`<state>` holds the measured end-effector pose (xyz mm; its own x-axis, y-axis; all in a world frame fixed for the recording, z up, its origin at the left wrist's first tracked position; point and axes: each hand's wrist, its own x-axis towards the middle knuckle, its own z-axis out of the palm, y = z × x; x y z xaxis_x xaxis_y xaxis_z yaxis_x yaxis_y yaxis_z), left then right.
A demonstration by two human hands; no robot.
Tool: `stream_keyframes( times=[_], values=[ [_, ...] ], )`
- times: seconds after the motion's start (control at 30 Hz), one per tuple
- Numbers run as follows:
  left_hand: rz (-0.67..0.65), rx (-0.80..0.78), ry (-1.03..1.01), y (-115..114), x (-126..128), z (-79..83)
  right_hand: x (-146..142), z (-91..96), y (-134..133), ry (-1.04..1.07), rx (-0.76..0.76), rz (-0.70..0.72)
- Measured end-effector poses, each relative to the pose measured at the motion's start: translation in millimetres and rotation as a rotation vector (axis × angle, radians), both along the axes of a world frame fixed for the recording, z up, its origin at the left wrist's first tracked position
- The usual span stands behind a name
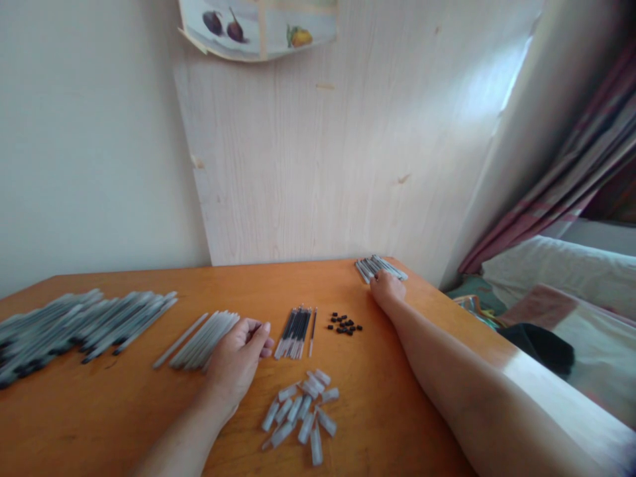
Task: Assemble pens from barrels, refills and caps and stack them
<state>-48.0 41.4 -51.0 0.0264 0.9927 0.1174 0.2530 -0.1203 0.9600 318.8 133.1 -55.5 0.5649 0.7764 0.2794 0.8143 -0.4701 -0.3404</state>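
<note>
Where the broad orange wooden table [377,424] meets the wall, a tall pale wood-grain board [322,165] leans upright, with a curled paper print of fruit [258,26] above it. To the right hang striped red-and-grey curtains [571,179] over a white pillow [561,265].

On the table's left side lies a large heap of grey plastic pens with dark tips [74,324], well apart from both hands. Just right of it lies a flat row of clear plastic pen barrels [203,338], then a small bundle of thin black ink refills [297,331], and near the front edge a loose cluster of short clear plastic caps [303,414]. Beyond the refills sits a scatter of tiny black plastic plugs [344,324]. At the far right corner lies a small bundle of grey pens [380,267]. Nothing stands between either hand and the parts it touches.

The left hand [238,361] rests palm down at the right end of the barrel row, fingers half curled over the barrels and thumb pointing toward the refills; whether it grips one cannot be told. The right arm stretches straight across the table, and the right hand [386,288] lies against the near edge of the corner bundle, its fingers hidden, so its grip cannot be told.
</note>
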Motion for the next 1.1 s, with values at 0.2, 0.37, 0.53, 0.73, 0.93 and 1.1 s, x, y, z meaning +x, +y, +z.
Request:
stream_keyframes(
  times=[0.2,0.37,0.53,0.73,0.93,1.1],
  values=[
    [-0.004,0.011,0.008,0.0,0.9,0.6,1.2,-1.7,2.1,-0.016,-0.027,-0.003],
    [-0.007,0.004,0.002,-1.0,1.2,2.4,2.1,-2.8,3.7,-0.015,-0.039,-0.006],
    [0.001,0.006,0.021,-1.7,0.5,3.6,2.4,-2.5,3.9,-0.012,-0.047,-0.007],
    [0.0,0.005,0.014,-1.6,1.2,4.0,1.4,-0.4,2.0,-0.021,-0.058,0.003],
    [-0.004,-0.002,-0.007,-1.5,0.7,2.7,1.6,0.6,1.6,-0.015,-0.061,0.002],
    [-0.005,0.013,0.024,0.4,-0.7,1.3,1.9,0.4,1.9,0.0,-0.075,-0.004]
  ],
)
